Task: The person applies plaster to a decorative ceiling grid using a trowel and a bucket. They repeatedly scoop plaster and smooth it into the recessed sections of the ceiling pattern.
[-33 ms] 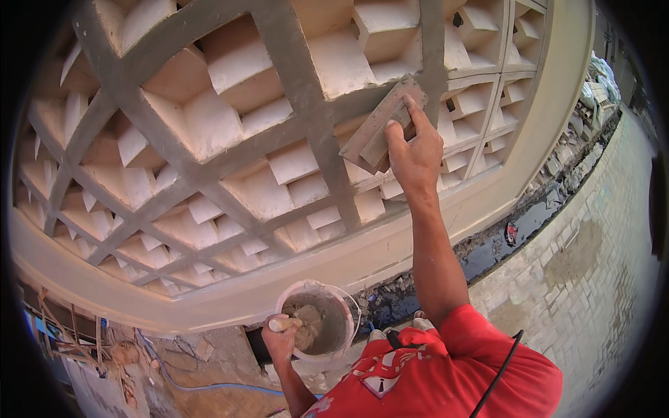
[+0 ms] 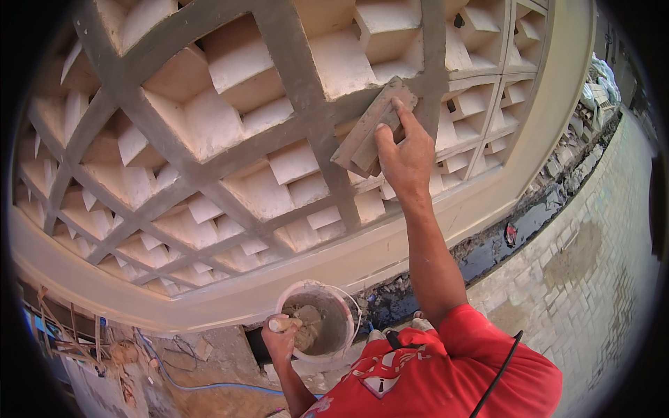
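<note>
My right hand (image 2: pixel 408 157) grips the block handle of a rectangular plastering float (image 2: pixel 371 136). The float's flat face is against the grey, mortar-coated ribs of a latticed block wall (image 2: pixel 261 52), and it covers part of a rib crossing. Lower down, my left hand (image 2: pixel 279 340) is closed round the pale handle of a trowel (image 2: pixel 284 324). That tool is over a round white bucket (image 2: pixel 346 333) holding grey mortar (image 2: pixel 306 331); a lump of mortar hides its blade.
Along the wall's foot runs a smooth pale ledge (image 2: pixel 230 304). A narrow ditch with dark water (image 2: pixel 481 259) lies beside pale block paving (image 2: pixel 592 306) on the right. A blue hose (image 2: pixel 209 385) crosses the ground at lower left, near sticks and debris (image 2: pixel 83 341).
My right hand and the float have shifted slightly left along the wall. My left hand, the trowel and the bucket stay in place.
</note>
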{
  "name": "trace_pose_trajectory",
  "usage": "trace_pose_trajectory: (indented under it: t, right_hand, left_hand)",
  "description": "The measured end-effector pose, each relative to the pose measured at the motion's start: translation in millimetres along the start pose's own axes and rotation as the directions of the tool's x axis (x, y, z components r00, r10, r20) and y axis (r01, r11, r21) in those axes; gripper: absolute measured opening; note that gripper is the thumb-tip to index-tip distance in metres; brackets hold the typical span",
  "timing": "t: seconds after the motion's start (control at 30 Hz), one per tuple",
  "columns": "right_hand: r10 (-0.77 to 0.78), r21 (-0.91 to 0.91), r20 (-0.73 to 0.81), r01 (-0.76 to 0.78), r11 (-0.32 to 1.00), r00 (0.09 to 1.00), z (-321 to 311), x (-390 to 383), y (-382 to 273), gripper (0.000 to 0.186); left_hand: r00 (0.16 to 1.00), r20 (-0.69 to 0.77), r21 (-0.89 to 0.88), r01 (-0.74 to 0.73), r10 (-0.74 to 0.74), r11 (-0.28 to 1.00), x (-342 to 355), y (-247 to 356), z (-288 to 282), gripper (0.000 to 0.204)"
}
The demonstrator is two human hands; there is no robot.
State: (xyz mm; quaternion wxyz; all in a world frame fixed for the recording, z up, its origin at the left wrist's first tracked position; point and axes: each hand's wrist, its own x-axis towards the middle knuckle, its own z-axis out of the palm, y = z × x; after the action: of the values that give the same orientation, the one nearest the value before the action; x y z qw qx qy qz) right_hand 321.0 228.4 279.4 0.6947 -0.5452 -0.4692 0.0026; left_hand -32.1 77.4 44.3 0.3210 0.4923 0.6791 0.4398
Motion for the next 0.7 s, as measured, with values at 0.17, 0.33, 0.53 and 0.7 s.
trace_pose_trajectory:
  t: [0.17, 0.33, 0.53, 0.7]
  right_hand:
    - [-0.075, -0.107, 0.446, 0.136, 0.985, 0.892, 15.4, -53.5, -30.9, 0.05]
    - [-0.087, 0.536, 0.496, -0.226, 0.814, 0.864, -74.3, -7.2, -4.1, 0.051]
    - [-0.081, 0.857, 0.393, -0.333, 0.393, 0.916, -119.0, 53.0, 43.6, 0.044]
    - [0.0, 0.655, 0.478, -0.357, 0.666, 0.878, -149.9, 94.7, 23.3, 0.043]
  left_hand:
    - [0.997, 0.034, 0.032, 0.063, -0.064, 0.998, -3.9, 21.7, 5.4, 0.031]
    - [0.999, -0.025, -0.044, 0.023, -0.024, 0.999, -7.4, -12.4, 3.0, 0.032]
    - [0.997, -0.043, 0.015, 0.063, -0.063, 0.998, -4.8, 4.0, 8.6, 0.033]
    - [0.996, -0.063, -0.03, 0.058, -0.06, 0.998, -7.3, -4.8, 9.8, 0.033]
